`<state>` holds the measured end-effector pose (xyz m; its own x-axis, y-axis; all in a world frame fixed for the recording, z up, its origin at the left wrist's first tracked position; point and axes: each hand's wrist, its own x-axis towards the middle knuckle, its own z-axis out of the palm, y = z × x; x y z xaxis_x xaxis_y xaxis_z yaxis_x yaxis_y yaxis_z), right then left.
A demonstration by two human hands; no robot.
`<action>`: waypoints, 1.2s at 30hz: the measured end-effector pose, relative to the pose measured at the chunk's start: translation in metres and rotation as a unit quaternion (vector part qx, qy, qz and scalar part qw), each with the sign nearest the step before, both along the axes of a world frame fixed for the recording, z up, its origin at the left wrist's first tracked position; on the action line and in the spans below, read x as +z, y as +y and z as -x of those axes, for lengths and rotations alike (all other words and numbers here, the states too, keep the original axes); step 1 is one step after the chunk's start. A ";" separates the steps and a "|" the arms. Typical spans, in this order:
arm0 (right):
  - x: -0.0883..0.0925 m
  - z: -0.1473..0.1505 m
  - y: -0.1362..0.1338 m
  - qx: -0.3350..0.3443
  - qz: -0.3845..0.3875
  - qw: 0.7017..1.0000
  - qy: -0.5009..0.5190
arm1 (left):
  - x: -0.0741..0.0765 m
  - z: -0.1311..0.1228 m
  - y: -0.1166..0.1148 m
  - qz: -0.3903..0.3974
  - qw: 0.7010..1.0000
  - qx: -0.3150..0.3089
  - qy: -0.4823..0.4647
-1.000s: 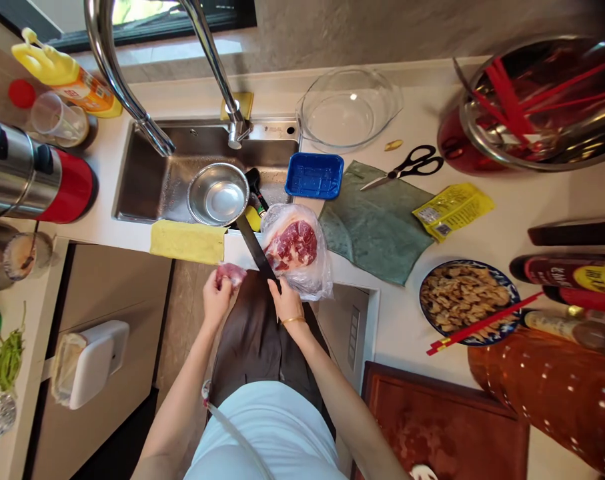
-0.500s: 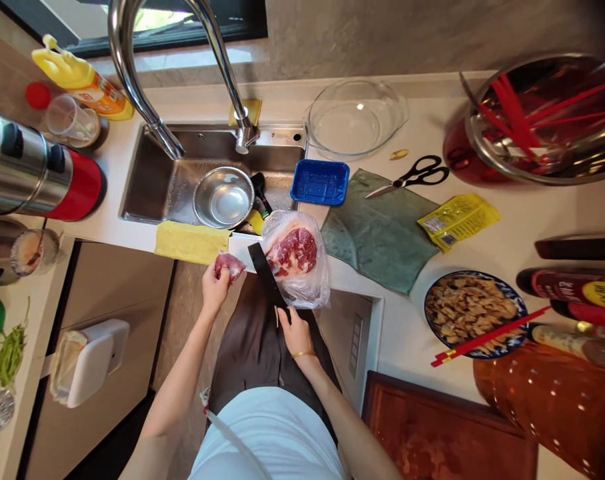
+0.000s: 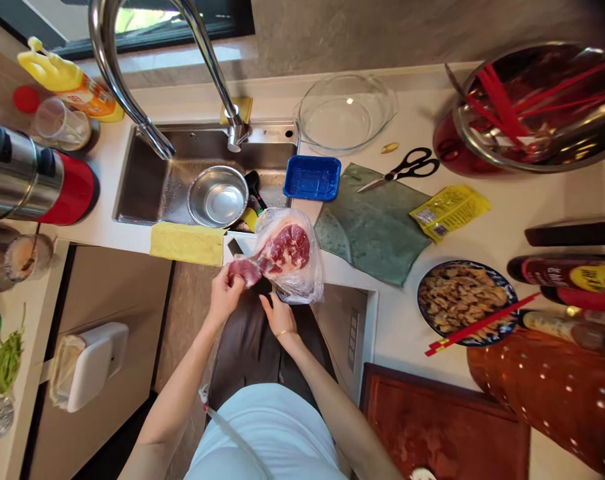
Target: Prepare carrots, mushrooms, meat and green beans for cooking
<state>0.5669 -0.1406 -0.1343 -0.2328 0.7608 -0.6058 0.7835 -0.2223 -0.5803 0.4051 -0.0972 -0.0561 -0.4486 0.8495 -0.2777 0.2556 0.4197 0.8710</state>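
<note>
A large piece of raw meat (image 3: 288, 248) lies on a clear plastic bag (image 3: 307, 283) at the counter edge by the sink. My left hand (image 3: 225, 291) pinches a smaller flap of meat (image 3: 245, 271), which touches the large piece's left side. Below the bag, my right hand (image 3: 281, 316) is closed on the handle of a black knife (image 3: 235, 248). Most of the blade is hidden under the meat flap; only its tip shows beyond it.
The sink (image 3: 147, 187) holds a metal bowl (image 3: 218, 197). Beside it are a blue tray (image 3: 312, 178), a green cloth (image 3: 377, 227), scissors (image 3: 393, 175) and a glass dish (image 3: 345, 113). A plate of food (image 3: 465, 301) with red chopsticks (image 3: 487, 322) stands at the right.
My left hand has moved right with the meat flap, up against the large piece. My right hand and the knife have shifted left, and the flap now covers much of the blade.
</note>
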 end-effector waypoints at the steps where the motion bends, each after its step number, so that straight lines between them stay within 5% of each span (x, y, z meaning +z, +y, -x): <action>1: 0.001 0.003 0.003 -0.012 -0.011 1.000 0.021 | 0.004 -0.004 0.000 -0.005 1.000 -0.005 0.004; 5: 0.012 -0.002 0.007 -0.124 -0.036 0.978 0.161 | 0.024 0.014 0.002 -0.054 0.992 0.116 -0.003; 9: 0.030 -0.018 0.013 -0.263 0.146 0.895 0.329 | 0.034 0.073 0.009 -0.150 0.951 0.237 -0.132; 13: 0.049 -0.018 0.037 -0.323 0.287 0.776 0.459 | 0.032 0.113 0.020 -0.175 0.913 0.265 -0.255; 18: 0.065 0.001 0.069 -0.324 0.344 0.716 0.514 | 0.011 0.140 0.051 -0.129 0.907 0.219 -0.337; 21: 0.067 0.026 0.091 -0.330 0.330 0.719 0.514 | -0.014 0.169 0.090 -0.080 0.940 0.151 -0.294; 24: 0.058 0.066 0.118 -0.364 0.264 0.765 0.462 | -0.039 0.199 0.150 -0.057 0.981 0.081 -0.167; 27: 0.040 0.116 0.145 -0.396 0.207 0.812 0.375 | -0.059 0.208 0.222 -0.079 0.989 -0.005 -0.127; 29: 0.026 0.149 0.157 -0.413 0.201 0.826 0.326 | -0.068 0.194 0.271 -0.090 0.980 -0.087 -0.154; 32: 0.009 0.191 0.169 -0.433 0.220 0.822 0.296 | -0.078 0.154 0.336 -0.095 0.970 -0.122 -0.187; 36: -0.001 0.229 0.180 -0.434 0.233 0.822 0.287 | -0.087 0.115 0.387 -0.020 0.966 -0.144 -0.215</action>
<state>0.3382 0.0390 -0.1358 -0.0739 0.5074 -0.8585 -0.1607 -0.8557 -0.4919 0.2903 0.2897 -0.1432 -0.0418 0.9356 -0.3505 -0.0323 0.3494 0.9364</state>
